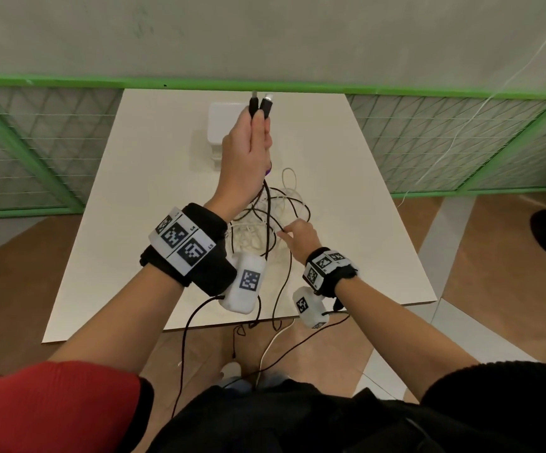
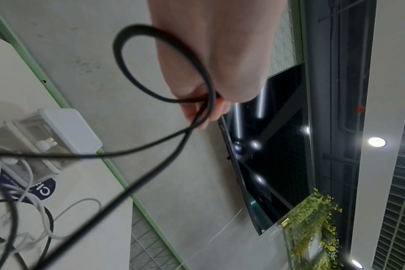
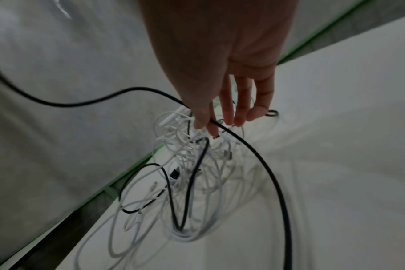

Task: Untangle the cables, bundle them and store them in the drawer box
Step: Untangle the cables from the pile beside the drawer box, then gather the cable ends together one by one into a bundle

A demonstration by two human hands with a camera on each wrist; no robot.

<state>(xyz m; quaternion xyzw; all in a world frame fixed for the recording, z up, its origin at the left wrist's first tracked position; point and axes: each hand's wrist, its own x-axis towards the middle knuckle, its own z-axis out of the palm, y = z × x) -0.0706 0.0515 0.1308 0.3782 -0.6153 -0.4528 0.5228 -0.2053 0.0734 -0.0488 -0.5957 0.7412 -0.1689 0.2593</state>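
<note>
Above the far half of the white table [image 1: 379, 223], the left hand [image 1: 248, 148] is raised with its fingers curled round a black cable [image 1: 266, 204], both plug ends [image 1: 261, 104] being held together and pointing up. From that grip the cable's two runs drop almost straight down toward the person and into the cable tangle [image 1: 265, 223], which lies on the table between the two wrists. The right hand [image 1: 299, 235] is lowered at the tangle's right edge, and a black strand appears to be pinched between its thumb and forefinger [image 3: 205, 118], the other fingers being held loosely extended. The drawer box [image 1: 221, 125] stands beyond the tangle, largely hidden behind the raised hand. The cable's long axis is thus near vertical, so the next pull is judged to be upward by the left hand while the white cables [image 3: 185, 235] are held down by the nearer right hand.
</note>
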